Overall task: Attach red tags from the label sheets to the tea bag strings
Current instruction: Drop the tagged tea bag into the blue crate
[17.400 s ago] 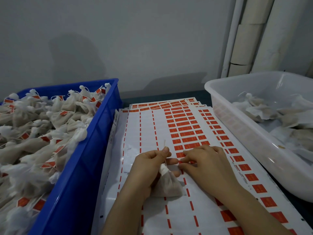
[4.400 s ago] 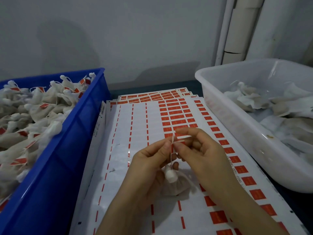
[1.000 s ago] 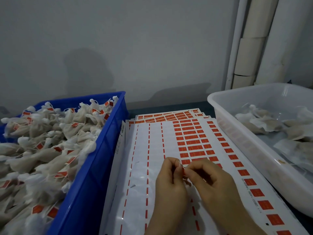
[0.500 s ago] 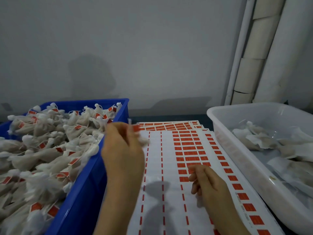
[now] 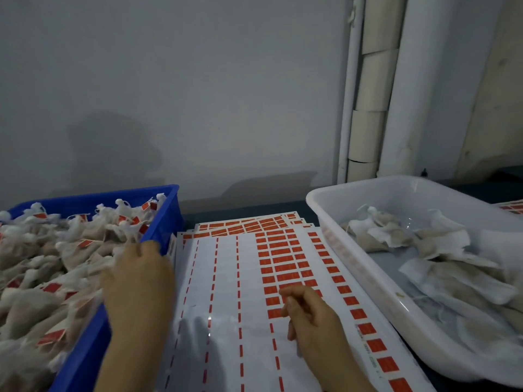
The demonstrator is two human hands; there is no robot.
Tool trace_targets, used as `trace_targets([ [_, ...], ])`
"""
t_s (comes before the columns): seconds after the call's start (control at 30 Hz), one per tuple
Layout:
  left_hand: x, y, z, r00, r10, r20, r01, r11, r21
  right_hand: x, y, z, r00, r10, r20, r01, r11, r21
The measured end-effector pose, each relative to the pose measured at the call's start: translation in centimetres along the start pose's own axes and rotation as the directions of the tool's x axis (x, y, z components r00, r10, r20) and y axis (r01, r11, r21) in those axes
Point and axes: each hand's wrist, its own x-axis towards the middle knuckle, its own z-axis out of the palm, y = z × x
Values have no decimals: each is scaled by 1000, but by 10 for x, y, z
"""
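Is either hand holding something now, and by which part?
Right hand holds nothing, its fingers loosely curled above the label sheet. Left hand, blurred over the blue crate, hides its fingers: cannot be told.

Hand-packing bench in a small workshop: a blue crate (image 5: 165,224) heaped with red-tagged tea bags (image 5: 56,250) on the bench's left edge, a white tub (image 5: 396,181) of loose bags (image 5: 396,236) on its right, stacked label sheets (image 5: 226,278) between, under a bare grey wall (image 5: 198,94) and lagged pipes (image 5: 370,80).
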Motion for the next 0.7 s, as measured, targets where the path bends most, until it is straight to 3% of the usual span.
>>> trace_targets([
  [0.07, -23, 13, 15, 957, 288, 43, -289, 957, 23, -1, -1, -1, 1000, -2, -4, 2, 1000, -21],
  [0.13, -41, 23, 37, 886, 388, 254, -350, 919, -181, -1, 0, -3, 999, -28, -16, 27, 999, -30],
  [0.17, -50, 27, 47, 828, 402, 391, -350, 915, -200, -1, -1, -3, 999, -38, -31, 36, 998, -45],
  [0.23, -68, 32, 66, 704, 386, 596, -385, 913, -136, -1, -2, -6, 997, -68, -46, 66, 996, -62],
  [0.27, -76, 33, 73, 680, 369, 634, -399, 911, -101, -2, -4, -8, 994, -88, -57, 84, 994, -70],
  [0.57, -97, 20, 64, 602, 283, 747, -444, 896, 18, -24, -71, -64, 938, -346, 0, 341, 923, -177],
  [0.7, -103, 22, 57, 559, 254, 790, -473, 879, 53, -7, -97, -129, 955, -298, 9, 275, 870, -409],
])
